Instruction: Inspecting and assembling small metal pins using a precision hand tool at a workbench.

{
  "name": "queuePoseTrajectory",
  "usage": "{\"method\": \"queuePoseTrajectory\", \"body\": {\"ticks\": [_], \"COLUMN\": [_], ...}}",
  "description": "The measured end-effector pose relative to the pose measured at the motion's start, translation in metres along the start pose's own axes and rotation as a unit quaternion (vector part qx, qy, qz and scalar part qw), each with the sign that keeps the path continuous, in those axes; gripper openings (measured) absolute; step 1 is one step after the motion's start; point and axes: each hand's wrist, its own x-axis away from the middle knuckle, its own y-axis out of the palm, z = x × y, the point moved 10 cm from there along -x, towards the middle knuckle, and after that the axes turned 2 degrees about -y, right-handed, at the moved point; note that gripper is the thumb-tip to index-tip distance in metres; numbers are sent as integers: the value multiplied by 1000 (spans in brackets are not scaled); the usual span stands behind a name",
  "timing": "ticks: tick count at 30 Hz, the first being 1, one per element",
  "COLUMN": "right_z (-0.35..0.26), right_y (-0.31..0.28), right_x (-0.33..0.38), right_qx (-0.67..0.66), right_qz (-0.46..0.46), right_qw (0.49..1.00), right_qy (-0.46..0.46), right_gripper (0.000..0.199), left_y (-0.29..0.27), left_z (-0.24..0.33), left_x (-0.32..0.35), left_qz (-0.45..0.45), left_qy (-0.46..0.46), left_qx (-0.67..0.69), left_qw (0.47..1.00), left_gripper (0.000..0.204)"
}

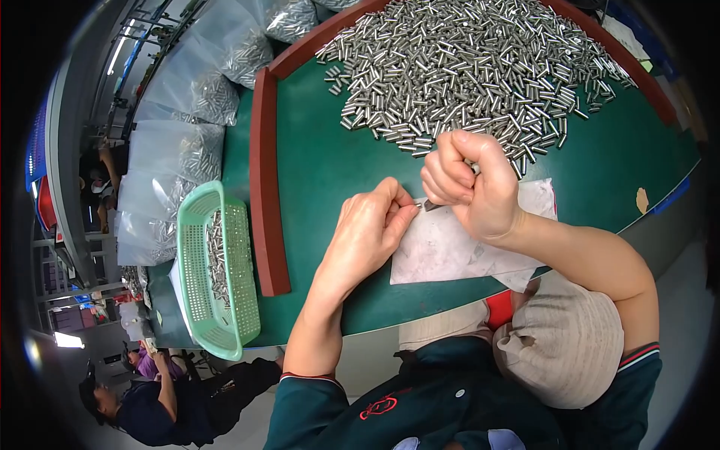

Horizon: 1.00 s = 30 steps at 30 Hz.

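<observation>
My left hand (371,225) is closed in a pinch over the edge of a stained whitish cloth (465,251). A small shiny end, seemingly of a metal pin, peeks out at its fingertips; the rest is hidden. Just to the right, my right hand (472,180) is wrapped in a fist round a hand tool whose dark flat tip (432,205) points down toward the left fingertips. Most of that tool is covered by the fingers. Beyond both hands spreads a big heap of short silvery metal pins (457,67) on the green tabletop (322,165).
A dark red raised border (266,187) bounds the work area. Left of it stands a light green perforated basket (247,285) with metal pins inside. Several clear bags of pins (199,150) line the far left. Other people (172,405) are at lower left.
</observation>
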Motion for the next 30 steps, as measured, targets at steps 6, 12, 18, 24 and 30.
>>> {"method": "queuePoseTrajectory", "body": {"ticks": [6,12,18,24,30], "right_z": [0,1,3,3,-2], "right_y": [0,1,3,3,7], "right_x": [-2,-3,-3,-3,-1], "right_qx": [-16,-8,7,11,41], "right_qz": [2,-2,-14,-12,-20], "right_qw": [1000,1000,1000,1000,999], "right_qy": [-1,-3,4,1,-21], "right_gripper": [34,33,38,38,33], "left_y": [0,-1,-2,-3,-2], "left_z": [-1,0,3,3,3], "left_x": [-1,0,0,-1,-3], "left_qz": [-6,-2,0,3,0], "left_qy": [-11,-8,-10,-12,-17], "left_qx": [-3,-3,-15,-18,0], "left_qw": [1000,1000,1000,1000,1000], "left_gripper": [12,11,10,10,10]}}
